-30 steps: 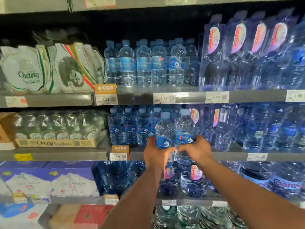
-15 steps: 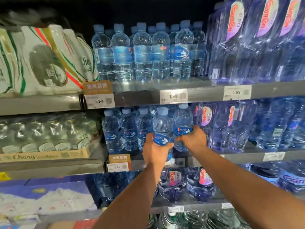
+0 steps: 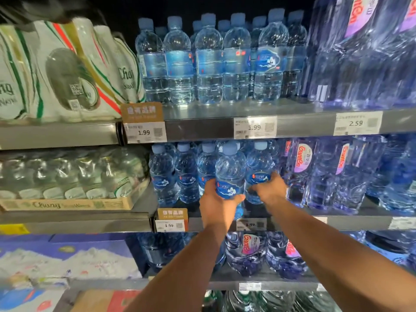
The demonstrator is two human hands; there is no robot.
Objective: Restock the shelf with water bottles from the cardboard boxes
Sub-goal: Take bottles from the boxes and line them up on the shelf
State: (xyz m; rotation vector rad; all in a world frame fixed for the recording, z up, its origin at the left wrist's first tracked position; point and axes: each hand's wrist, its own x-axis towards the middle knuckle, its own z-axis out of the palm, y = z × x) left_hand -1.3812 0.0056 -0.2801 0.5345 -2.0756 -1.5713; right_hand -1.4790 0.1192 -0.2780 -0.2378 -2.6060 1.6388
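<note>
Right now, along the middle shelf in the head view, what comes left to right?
Chang tray pack, shelved blue-label bottles, front bottle in the left hand, next bottle in the right hand, Ganten packs.

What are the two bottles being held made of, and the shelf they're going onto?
The left bottle and right bottle: probably thin clear plastic, glossy, given the see-through ribbed walls and glints. The shelf: apparently grey metal with a dull sheen along its front edge.
</note>
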